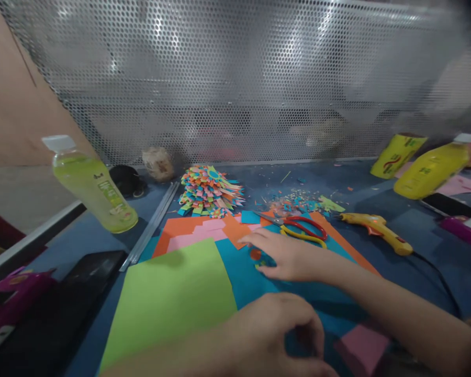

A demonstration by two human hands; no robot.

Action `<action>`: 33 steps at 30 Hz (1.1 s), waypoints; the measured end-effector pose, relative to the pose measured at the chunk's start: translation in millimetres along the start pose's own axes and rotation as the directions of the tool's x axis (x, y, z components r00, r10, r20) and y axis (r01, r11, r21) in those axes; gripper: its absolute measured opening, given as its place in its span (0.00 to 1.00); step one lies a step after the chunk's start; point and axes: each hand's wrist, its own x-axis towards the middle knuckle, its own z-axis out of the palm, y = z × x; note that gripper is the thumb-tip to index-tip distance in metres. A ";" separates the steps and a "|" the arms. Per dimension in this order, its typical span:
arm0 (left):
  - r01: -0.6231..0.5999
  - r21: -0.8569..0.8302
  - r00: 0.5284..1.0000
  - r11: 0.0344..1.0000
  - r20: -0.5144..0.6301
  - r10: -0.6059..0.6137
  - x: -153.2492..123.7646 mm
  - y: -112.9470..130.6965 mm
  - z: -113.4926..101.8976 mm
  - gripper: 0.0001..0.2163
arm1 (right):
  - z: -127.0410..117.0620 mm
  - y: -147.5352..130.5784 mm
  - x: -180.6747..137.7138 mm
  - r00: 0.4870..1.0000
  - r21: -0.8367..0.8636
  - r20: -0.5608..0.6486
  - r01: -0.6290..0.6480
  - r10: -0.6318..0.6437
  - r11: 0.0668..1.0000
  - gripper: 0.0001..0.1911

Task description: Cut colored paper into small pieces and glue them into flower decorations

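Observation:
My right hand [288, 256] reaches over the blue paper sheet [239, 277], thumb and fingers apart. In the gap between them lies a small piece with orange, blue and yellow [256, 255], partly hidden; whether I touch it I cannot tell. Closer to me, my left hand [277, 330] is curled, with thumb and finger bent toward each other; whatever they hold, if anything, cannot be made out. A green paper sheet [172, 293] lies beside and under my left arm. Scissors with red and yellow handles [306, 230] rest just beyond my right hand.
A heap of fringed coloured paper flowers [208, 191] stands at the back, with paper scraps [298, 203] beside it. A yellow glue gun [380, 230] lies right, its cord trailing forward. Clear sticks [153, 222] and an upright drink bottle [94, 188] are left. A perforated metal screen [235, 78] closes the back.

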 end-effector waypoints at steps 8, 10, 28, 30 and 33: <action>0.173 -0.096 0.984 0.980 -0.026 -0.177 8.1 -3.9 -5.2 0.06 | 3.9 20.6 3.8 0.996 0.005 -0.093 0.000 0.001 1.000 0.27; 0.126 -0.139 0.989 0.982 -0.062 -0.136 8.6 -4.8 -4.7 0.05 | 5.9 22.2 3.5 0.995 0.014 -0.103 -0.006 0.008 1.000 0.24; 0.188 -0.036 0.976 0.981 -0.101 -0.191 4.1 -5.1 1.9 0.11 | 18.5 24.4 1.3 0.991 0.297 -0.121 -0.017 0.055 0.955 0.32; 0.166 0.113 0.984 0.980 -0.078 -0.158 4.9 -4.8 2.9 0.17 | 19.1 26.5 1.7 0.985 0.344 -0.148 -0.030 0.086 0.938 0.34; 0.115 0.258 0.993 0.959 -0.030 -0.111 8.8 -7.3 5.4 0.26 | 18.8 30.3 2.3 0.977 0.397 -0.159 -0.070 0.144 0.915 0.36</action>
